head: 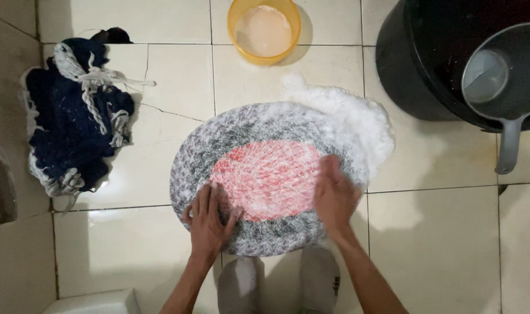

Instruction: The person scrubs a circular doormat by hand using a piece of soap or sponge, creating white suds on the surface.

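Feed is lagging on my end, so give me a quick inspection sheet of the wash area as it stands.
Surface: wet, glossy cream tiled floor, one tile cracked at upper left.
Job's things: round braided mat, grey rim with red centre, lying flat, covered in suds; foam spills off its upper right edge.
Clutter: navy and white mat bunched up at left.
Grippers: left hand and right hand both flat, palms pressed on the round mat.
Cables: nothing seen.
Surroundings: yellow bowl with pale liquid at top; black tub at right with a grey dipper on it; grey slippers at bottom.
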